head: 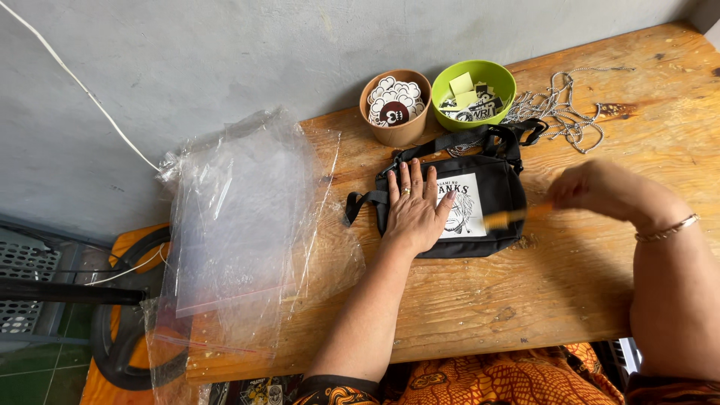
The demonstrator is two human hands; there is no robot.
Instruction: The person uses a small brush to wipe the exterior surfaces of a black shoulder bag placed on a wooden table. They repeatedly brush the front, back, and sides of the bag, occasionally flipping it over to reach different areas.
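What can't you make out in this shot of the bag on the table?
Head view only:
- Orange tool in the right hand: motion-blurred, its kind unclear.
- Black bag: the left hand covers part of its white patch.
- Green bowl contents: too small.
- Person's right forearm: cut by the frame edge.

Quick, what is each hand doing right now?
Left hand: open, flat on the black bag.
Right hand: closed around a blurred orange brush.

Motion-blurred right hand [600, 191] and brush [504, 218]
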